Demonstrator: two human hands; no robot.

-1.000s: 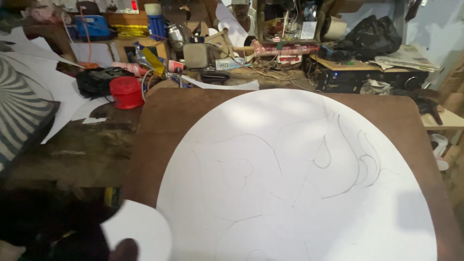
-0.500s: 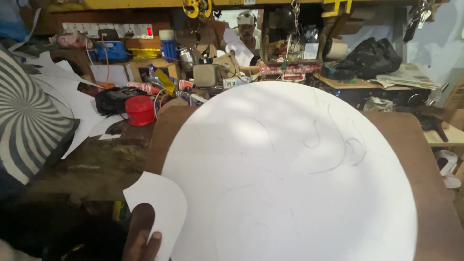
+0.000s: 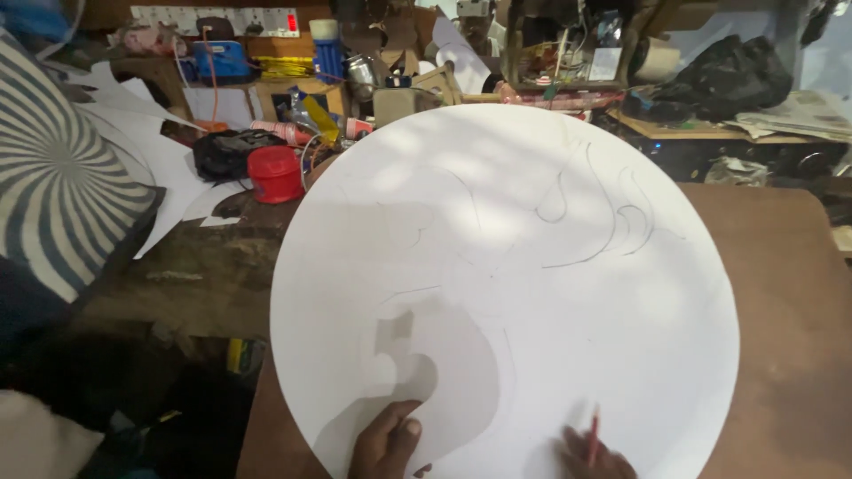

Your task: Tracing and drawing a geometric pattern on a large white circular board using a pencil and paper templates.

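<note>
My left hand (image 3: 383, 441) pins a curved white paper template (image 3: 426, 381) flat on the big white card disc (image 3: 506, 293); right hand (image 3: 596, 454) pinches a red pencil (image 3: 593, 436). Thin, floppy, slides easily: hold its near edge.

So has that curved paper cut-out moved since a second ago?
Yes. The paper cut-out was off the left edge of the big white disc; now it lies on the disc's lower part, pressed down by the left hand.
</note>
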